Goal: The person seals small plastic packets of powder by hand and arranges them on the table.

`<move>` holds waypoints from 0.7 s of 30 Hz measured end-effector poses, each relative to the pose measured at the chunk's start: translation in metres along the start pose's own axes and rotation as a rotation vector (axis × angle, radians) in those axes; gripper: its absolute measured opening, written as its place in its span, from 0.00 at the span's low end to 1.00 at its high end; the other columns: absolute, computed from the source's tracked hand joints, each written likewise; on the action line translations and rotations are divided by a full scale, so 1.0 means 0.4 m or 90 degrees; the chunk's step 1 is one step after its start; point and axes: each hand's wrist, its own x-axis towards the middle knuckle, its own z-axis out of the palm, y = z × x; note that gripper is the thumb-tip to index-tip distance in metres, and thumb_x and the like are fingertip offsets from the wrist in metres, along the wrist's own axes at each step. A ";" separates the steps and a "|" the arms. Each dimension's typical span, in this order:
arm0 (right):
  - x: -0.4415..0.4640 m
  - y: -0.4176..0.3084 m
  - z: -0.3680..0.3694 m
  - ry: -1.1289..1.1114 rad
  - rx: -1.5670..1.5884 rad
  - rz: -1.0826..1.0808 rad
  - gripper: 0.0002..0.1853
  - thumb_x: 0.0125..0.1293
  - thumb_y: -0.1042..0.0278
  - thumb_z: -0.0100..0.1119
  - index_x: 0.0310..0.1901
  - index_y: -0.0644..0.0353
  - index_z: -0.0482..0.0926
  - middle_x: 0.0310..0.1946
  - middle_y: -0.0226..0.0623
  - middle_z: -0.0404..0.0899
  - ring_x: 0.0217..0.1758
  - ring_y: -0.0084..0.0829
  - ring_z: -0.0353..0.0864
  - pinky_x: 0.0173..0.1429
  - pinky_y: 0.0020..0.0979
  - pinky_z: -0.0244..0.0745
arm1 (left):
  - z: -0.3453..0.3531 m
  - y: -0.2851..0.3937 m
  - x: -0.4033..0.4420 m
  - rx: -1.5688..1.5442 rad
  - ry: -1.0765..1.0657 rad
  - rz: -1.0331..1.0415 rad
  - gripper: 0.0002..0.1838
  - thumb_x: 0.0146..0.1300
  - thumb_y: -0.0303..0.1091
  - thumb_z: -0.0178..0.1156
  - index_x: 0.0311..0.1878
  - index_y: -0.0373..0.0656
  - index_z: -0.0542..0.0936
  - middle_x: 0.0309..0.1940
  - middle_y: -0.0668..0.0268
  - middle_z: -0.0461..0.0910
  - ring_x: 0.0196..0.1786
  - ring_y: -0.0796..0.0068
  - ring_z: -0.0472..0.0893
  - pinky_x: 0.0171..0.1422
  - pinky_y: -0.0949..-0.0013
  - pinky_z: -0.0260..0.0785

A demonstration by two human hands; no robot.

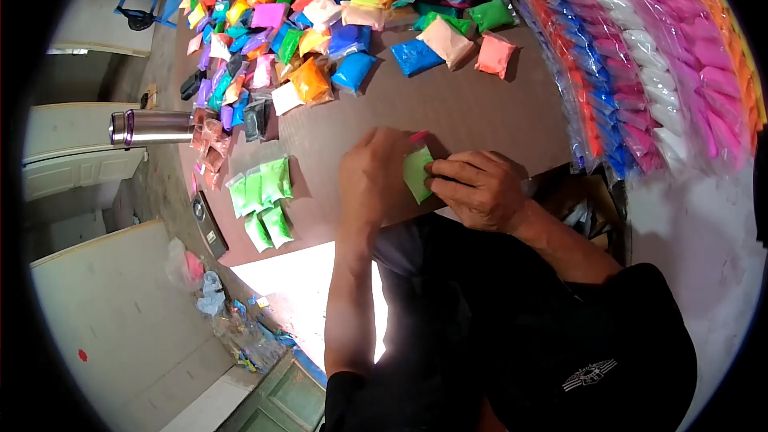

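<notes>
Between my hands is a light green packet, a small soft clear bag with a pink spot at its top edge. My right hand pinches its right edge between thumb and fingers. At the packet's left side is my left hand, its back toward me and its fingers curled in. Those fingertips are hidden, so what they grip does not show. To the left, several filled light green packets lie grouped on the brown table.
Many colourful packets are heaped across the table's far side. Joined strips of filled packets cover the right. A steel flask lies at the left edge, near small brown packets. A dark flat object rests at the near left corner.
</notes>
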 end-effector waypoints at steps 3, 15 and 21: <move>0.000 0.000 0.007 0.008 0.009 0.003 0.10 0.59 0.70 0.69 0.44 0.52 0.89 0.51 0.25 0.86 0.51 0.29 0.84 0.51 0.33 0.79 | 0.003 -0.045 -0.045 -0.039 0.033 -0.145 0.05 0.64 0.27 0.69 0.40 0.37 0.85 0.35 0.55 0.85 0.34 0.58 0.86 0.41 0.63 0.77; 0.006 -0.001 0.003 0.006 0.007 -0.008 0.13 0.57 0.70 0.71 0.45 0.53 0.89 0.51 0.25 0.87 0.50 0.29 0.85 0.50 0.33 0.78 | -0.012 -0.057 -0.104 -0.005 0.069 -0.205 0.05 0.66 0.28 0.68 0.40 0.36 0.84 0.35 0.56 0.86 0.36 0.60 0.86 0.41 0.65 0.76; 0.008 -0.004 0.007 0.021 0.013 -0.005 0.13 0.54 0.72 0.72 0.43 0.53 0.89 0.49 0.26 0.87 0.48 0.30 0.85 0.47 0.32 0.79 | 0.003 -0.027 -0.147 0.011 0.076 -0.178 0.05 0.67 0.28 0.68 0.40 0.35 0.84 0.35 0.54 0.85 0.35 0.57 0.85 0.40 0.63 0.76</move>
